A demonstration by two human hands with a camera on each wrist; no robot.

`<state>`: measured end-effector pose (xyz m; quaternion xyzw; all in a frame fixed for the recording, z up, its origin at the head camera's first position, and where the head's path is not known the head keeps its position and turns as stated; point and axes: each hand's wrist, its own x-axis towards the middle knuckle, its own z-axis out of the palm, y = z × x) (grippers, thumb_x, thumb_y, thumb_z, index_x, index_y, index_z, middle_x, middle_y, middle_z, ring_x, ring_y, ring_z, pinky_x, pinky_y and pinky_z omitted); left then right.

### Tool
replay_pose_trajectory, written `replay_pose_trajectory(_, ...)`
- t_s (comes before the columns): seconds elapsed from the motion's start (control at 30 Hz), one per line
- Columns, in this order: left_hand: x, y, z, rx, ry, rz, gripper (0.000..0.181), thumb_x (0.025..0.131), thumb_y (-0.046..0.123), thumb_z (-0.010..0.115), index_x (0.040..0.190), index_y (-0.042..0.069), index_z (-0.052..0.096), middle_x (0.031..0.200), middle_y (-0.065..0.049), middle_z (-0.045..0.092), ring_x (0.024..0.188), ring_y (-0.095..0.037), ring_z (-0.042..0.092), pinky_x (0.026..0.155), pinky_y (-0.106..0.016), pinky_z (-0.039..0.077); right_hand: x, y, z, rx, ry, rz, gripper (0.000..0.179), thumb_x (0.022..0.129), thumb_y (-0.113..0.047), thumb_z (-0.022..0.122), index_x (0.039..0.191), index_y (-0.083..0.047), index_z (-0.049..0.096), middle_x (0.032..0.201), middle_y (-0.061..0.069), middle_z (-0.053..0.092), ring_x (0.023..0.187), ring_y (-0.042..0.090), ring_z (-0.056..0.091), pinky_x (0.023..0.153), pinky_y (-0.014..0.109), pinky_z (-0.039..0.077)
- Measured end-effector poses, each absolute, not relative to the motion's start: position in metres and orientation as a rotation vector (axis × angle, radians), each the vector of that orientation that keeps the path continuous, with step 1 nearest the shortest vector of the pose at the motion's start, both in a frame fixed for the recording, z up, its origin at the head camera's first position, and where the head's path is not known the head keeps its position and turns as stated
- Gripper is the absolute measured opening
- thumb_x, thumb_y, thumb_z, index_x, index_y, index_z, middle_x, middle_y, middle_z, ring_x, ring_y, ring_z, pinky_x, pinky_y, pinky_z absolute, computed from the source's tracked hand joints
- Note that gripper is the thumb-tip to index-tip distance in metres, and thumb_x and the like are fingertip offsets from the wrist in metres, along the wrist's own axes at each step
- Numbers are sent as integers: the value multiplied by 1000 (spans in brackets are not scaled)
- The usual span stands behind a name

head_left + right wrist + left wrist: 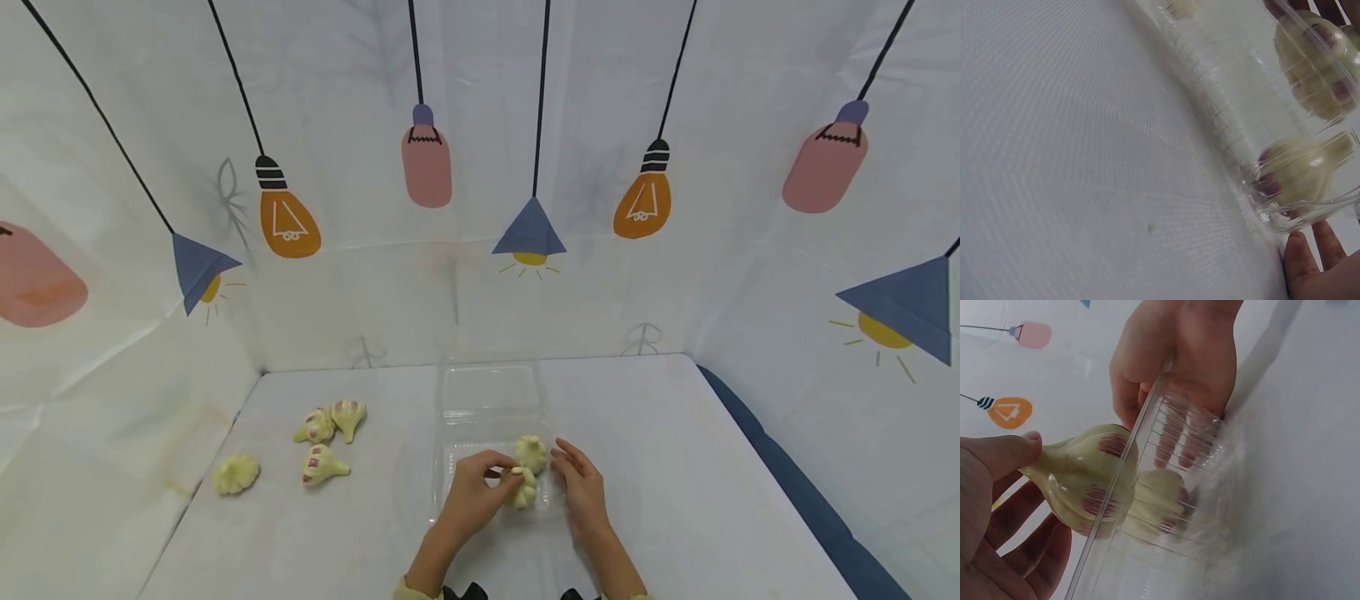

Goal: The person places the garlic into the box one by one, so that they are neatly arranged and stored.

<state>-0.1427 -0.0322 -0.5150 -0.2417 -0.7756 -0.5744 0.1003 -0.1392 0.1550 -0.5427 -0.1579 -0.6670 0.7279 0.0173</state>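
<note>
My left hand [474, 493] pinches a garlic bulb [1082, 478] by its stem, thumb against fingertips. The bulb is cream with purple streaks and hangs at the rim of a clear plastic container [452, 457]. Inside, a second garlic bulb [531, 452] lies near the right wall; the right wrist view shows this bulb [1300, 172] through the plastic. My right hand [585, 493] rests beside the container's right side, fingers extended and loosely bent, holding nothing. Its fingertips [1297, 247] are close to the wall; whether they touch it I cannot tell.
The container's hinged lid [491, 392] lies folded back on the white table [637, 417]. To the left are several loose garlic bulbs: a pair [348, 417] at the back, one [322, 465] before them and one [236, 474] by the left edge. White curtains [480, 300] surround the table.
</note>
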Motion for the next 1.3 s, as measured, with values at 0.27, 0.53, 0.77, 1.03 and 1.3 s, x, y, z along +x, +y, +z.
replay_pose_trajectory(0.27, -146, -24, -521, -734, -2305, -1695, 10, 84, 13, 78, 93, 11, 73, 90, 4, 71, 85, -9, 66, 70, -26, 55, -139, 157, -547, -473, -2073, 2239, 41, 99, -16, 57, 139, -4, 52, 133, 19, 54, 114, 27, 55, 86, 27, 46)
replay_pose_trajectory(0.53, -149, -17, -525, -741, -2324, -1711, 10, 85, 13, 77, 94, 12, 73, 91, 4, 71, 86, -7, 66, 72, -27, 55, -140, 156, -549, -499, -2077, 2254, 41, 99, -19, 58, 139, -8, 53, 135, 17, 53, 118, 28, 53, 87, 29, 44)
replay_pose_trajectory(0.77, -151, -13, -525, -741, -2330, -1707, 9, 85, 12, 77, 93, 12, 73, 90, 6, 71, 85, -7, 66, 71, -28, 55, -142, 157, -550, -475, -2071, 2247, 41, 99, -18, 58, 138, -7, 53, 134, 16, 54, 120, 27, 52, 89, 24, 45)
replay_pose_trajectory(1.03, -151, -8, -520, -731, -2368, -1678, 10, 84, 10, 77, 93, 10, 73, 90, 6, 70, 86, -6, 65, 72, -24, 55, -143, 157, -551, -442, -2055, 2241, 40, 99, -15, 56, 138, -7, 54, 133, 17, 54, 119, 28, 52, 87, 20, 46)
replay_pose_trajectory(1.3, -152, -4, -522, -748, -2419, -1656, 13, 83, 10, 78, 95, 9, 73, 91, 6, 70, 87, -6, 64, 74, -26, 55, -142, 158, -552, -475, -2067, 2239, 40, 99, -15, 56, 138, -6, 53, 133, 17, 54, 121, 28, 51, 89, 22, 46)
